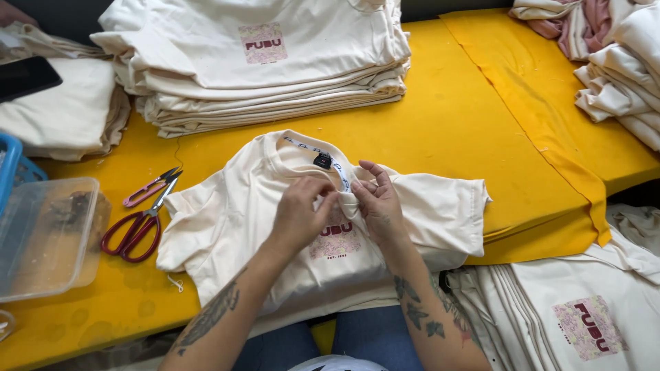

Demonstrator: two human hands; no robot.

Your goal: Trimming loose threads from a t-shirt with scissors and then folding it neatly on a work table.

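A cream T-shirt with a pink chest print lies spread on the yellow table in front of me. Its collar, with a small black label, points away from me. My left hand and my right hand meet just below the collar. Both pinch a small fold of the shirt's cloth between the fingertips. Both forearms reach up from the bottom edge of the view.
Red-handled scissors and small pink thread snips lie left of the shirt. A clear plastic box stands at the left edge. Stacks of folded cream shirts sit at the back, right and lower right. A dark phone rests on cloth.
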